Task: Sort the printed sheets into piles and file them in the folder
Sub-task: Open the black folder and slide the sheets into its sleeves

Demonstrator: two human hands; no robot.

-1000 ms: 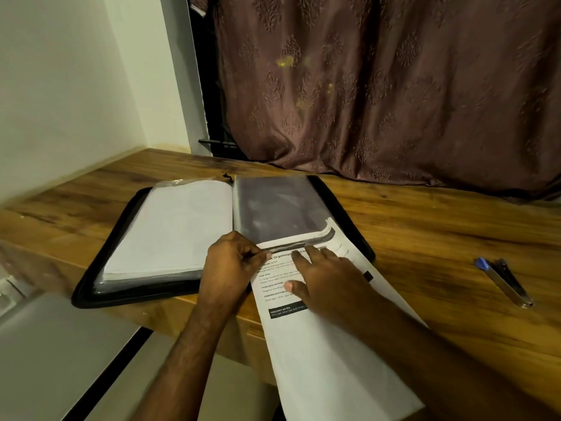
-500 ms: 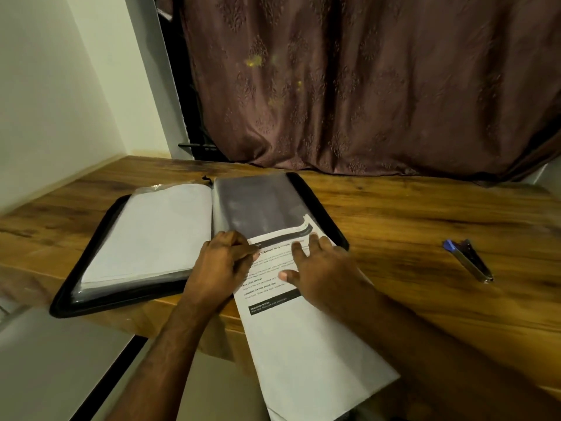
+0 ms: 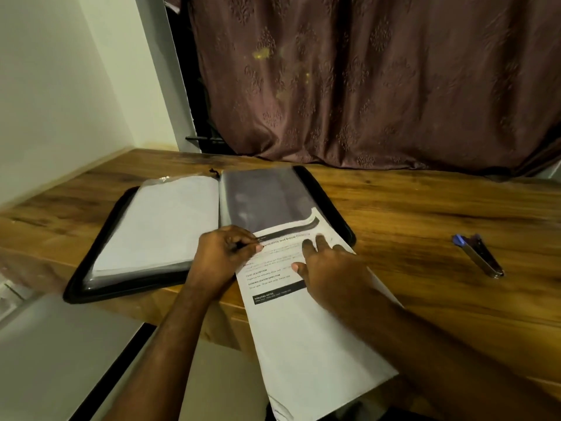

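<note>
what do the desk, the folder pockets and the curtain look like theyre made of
Desk: wood or wood-look laminate, semi-gloss; brown grain streaks with a soft sheen. Which one, I cannot tell.
Folder pockets: thin clear plastic, glossy; pale reflections show on the empty right-hand pocket, and the rim looks like black fabric or plastic.
Curtain: woven cloth, slightly shiny, brown-mauve; hanging folds and a raised repeating motif.

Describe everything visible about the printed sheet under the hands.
The printed sheet is white paper with black heading bars and small, mostly blurred text. It lies tilted, its top end apparently entering the folder's right clear sleeve, its lower part overhanging the desk edge. The right hand presses flat on it; the left hand pinches the sleeve edge at its top left.
</note>
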